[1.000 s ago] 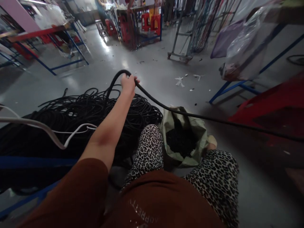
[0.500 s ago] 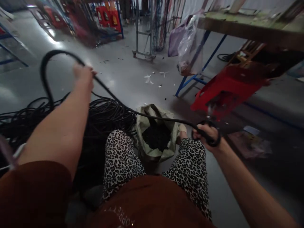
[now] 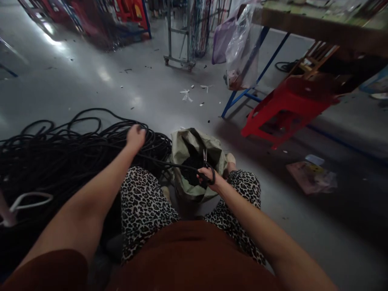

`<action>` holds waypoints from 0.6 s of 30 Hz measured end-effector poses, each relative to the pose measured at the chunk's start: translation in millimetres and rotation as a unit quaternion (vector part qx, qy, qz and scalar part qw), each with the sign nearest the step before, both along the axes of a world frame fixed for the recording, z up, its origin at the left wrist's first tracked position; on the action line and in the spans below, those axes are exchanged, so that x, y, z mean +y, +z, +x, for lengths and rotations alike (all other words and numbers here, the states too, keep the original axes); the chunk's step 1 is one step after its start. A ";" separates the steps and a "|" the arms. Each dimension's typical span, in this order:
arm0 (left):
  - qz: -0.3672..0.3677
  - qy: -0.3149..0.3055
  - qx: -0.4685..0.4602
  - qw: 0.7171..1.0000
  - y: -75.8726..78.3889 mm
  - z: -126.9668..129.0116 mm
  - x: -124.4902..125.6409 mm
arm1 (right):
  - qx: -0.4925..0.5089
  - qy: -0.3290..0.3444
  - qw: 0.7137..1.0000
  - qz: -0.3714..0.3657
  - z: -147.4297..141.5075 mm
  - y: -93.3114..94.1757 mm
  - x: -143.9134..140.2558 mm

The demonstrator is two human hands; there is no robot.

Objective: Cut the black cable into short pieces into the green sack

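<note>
A big tangle of black cable [image 3: 54, 155] lies on the floor to my left. My left hand [image 3: 135, 136] is stretched out low over the pile's right edge and grips a strand of it. That strand runs right to my right hand [image 3: 207, 176], which holds scissors with black handles and the cable over the mouth of a pale green sack [image 3: 182, 149]. The sack stands open between my knees, with dark cut pieces inside. I cannot tell whether the blades are on the cable.
A red plastic stool [image 3: 285, 107] lies tipped under a blue-legged workbench [image 3: 318, 28] at the right. Clear and purple bags [image 3: 236, 44] hang from the bench. A wheeled metal rack [image 3: 182, 36] stands further back. Paper scraps litter the grey floor. A white cable [image 3: 27, 198] loops at far left.
My left hand has dropped from high in the air down onto the pile. My right hand has drawn in from the right to the sack's mouth. The view has turned right.
</note>
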State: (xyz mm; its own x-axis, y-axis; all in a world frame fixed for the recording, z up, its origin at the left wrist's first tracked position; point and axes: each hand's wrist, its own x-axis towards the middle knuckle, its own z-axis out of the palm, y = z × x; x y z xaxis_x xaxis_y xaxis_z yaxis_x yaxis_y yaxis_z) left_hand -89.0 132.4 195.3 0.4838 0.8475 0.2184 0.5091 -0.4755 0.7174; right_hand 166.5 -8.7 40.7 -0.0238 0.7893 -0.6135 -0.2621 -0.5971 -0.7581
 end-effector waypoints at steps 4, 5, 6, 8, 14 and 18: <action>-0.039 -0.050 0.068 0.996 -52.1 48.9 -36.7 | 0.045 0.033 0.998 -0.004 1.5 -5.7 -6.7; -0.052 -0.072 0.090 0.992 -66.9 60.2 -48.1 | 0.054 0.043 0.998 -0.002 3.3 -6.5 -8.7; -0.062 -0.096 0.110 0.987 -81.4 69.9 -59.1 | 0.063 0.053 0.997 0.000 5.3 -6.8 -10.6; -0.083 -0.147 0.144 0.975 -106.7 83.0 -77.9 | 0.072 0.067 0.995 -0.003 9.0 -6.4 -13.9; -0.134 -0.208 0.129 0.960 -142.9 84.8 -101.4 | 0.088 0.072 0.992 -0.054 10.2 -6.1 -21.5; -0.171 -0.214 0.080 0.958 -157.3 86.3 -104.7 | 0.128 0.047 0.988 -0.072 4.8 -16.6 -23.7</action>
State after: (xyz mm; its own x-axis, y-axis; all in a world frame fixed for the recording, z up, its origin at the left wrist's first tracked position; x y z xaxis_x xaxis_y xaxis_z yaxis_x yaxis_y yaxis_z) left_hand -2.7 27.6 38.0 0.8069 0.5729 -0.1438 0.4372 -0.4155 0.7976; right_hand 171.2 -32.5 24.2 -0.2624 0.6808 -0.6838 -0.3726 -0.7252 -0.5790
